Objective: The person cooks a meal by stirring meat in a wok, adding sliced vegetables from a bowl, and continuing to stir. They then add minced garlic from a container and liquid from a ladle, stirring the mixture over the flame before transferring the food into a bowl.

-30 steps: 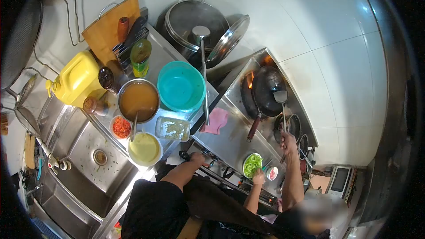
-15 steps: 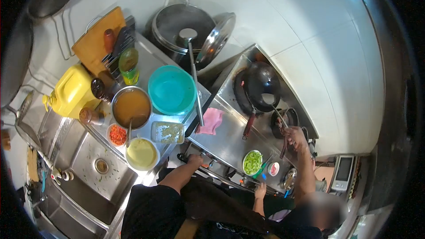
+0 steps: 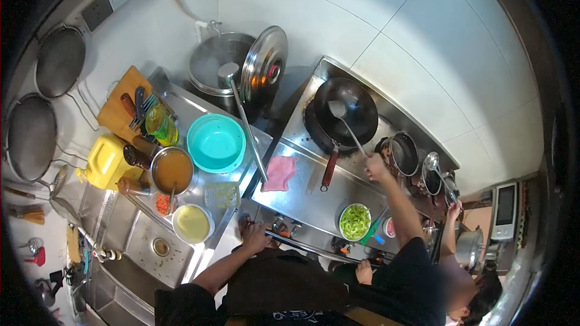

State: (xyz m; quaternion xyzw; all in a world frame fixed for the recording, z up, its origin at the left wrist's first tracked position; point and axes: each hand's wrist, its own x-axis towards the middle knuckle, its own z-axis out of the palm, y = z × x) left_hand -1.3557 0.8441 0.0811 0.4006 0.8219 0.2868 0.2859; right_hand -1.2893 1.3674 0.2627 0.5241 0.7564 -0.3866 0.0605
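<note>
My right hand [image 3: 377,168] is closed round the handle of a metal spatula [image 3: 338,109], whose blade is inside a dark wok [image 3: 356,99]. The wok sits on the stove, its red handle [image 3: 330,169] pointing toward the front. At the front edge of the stove my left hand [image 3: 257,238] is on the metal front rail [image 3: 302,246], near the knobs; its fingers look curled over the rail. A bowl of chopped green vegetable [image 3: 355,222] and a pink cloth [image 3: 280,173] are on the steel top.
A co-worker's hand [image 3: 454,210] holds a ladle [image 3: 432,162] at the right; another hand [image 3: 364,272] is at the stove's front. Left are a turquoise basin [image 3: 216,143], a pot of brown liquid [image 3: 172,170] and a sink [image 3: 142,247]. A steaming stockpot [image 3: 202,63] stands behind.
The view has shifted. My right hand has moved the spatula blade from the wok's lower right rim into the wok. The co-worker's hand with the ladle now shows at the right.
</note>
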